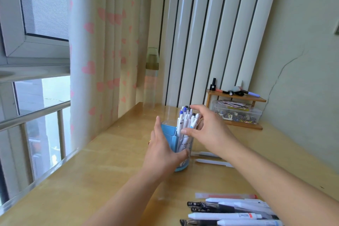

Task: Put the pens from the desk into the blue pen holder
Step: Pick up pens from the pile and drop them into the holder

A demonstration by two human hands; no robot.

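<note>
The blue pen holder (169, 133) stands mid-desk, clear-walled with a blue insert, and several white pens (185, 118) stick up out of it. My left hand (163, 148) wraps around the holder's left side, thumb across its front. My right hand (207, 126) is at the bunch of pens in the holder, thumb and fingers closed around their upper parts. Several more pens (233, 211), white and black, lie in a pile at the desk's near right. Two white pens (211, 158) lie just right of the holder, partly behind my right forearm.
A small wooden shelf (236, 113) at the back right holds a clear box of bits, with small bottles and tools on top. A tall bottle (151, 79) stands by the heart-print curtain (102, 51). The desk's left edge (60, 161) runs along the window railing.
</note>
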